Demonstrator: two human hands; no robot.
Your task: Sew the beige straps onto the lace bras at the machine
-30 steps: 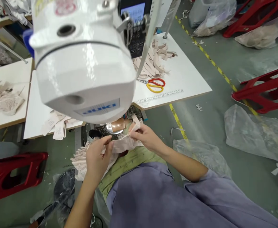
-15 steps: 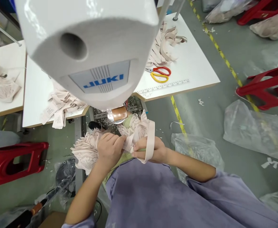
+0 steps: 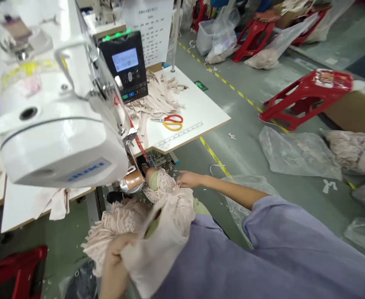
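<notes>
A pale beige garment (image 3: 170,236) is stretched across my lap, partly blurred by motion. At its lower-left end my left hand (image 3: 118,251) is closed on the cloth. My right hand (image 3: 189,179) is at its upper edge, fingers bent against the fabric; the fingertips are partly hidden. Beyond it, beige lace fabric (image 3: 165,182) lies by the arm of the white JUKI sewing machine (image 3: 60,145). A thick bundle of beige lace pieces (image 3: 107,232) hangs beside my left hand.
Red-and-yellow scissors (image 3: 173,122) lie on the white table (image 3: 198,112), near a printed ruler and a heap of beige strips (image 3: 160,95). A black control panel (image 3: 124,66) stands behind the machine. Red stools (image 3: 307,95) and plastic bags (image 3: 297,151) are on the floor.
My left hand has moved down and left, drawing the garment out. My right hand has shifted slightly up and left. The view has swung right, showing the control panel.
</notes>
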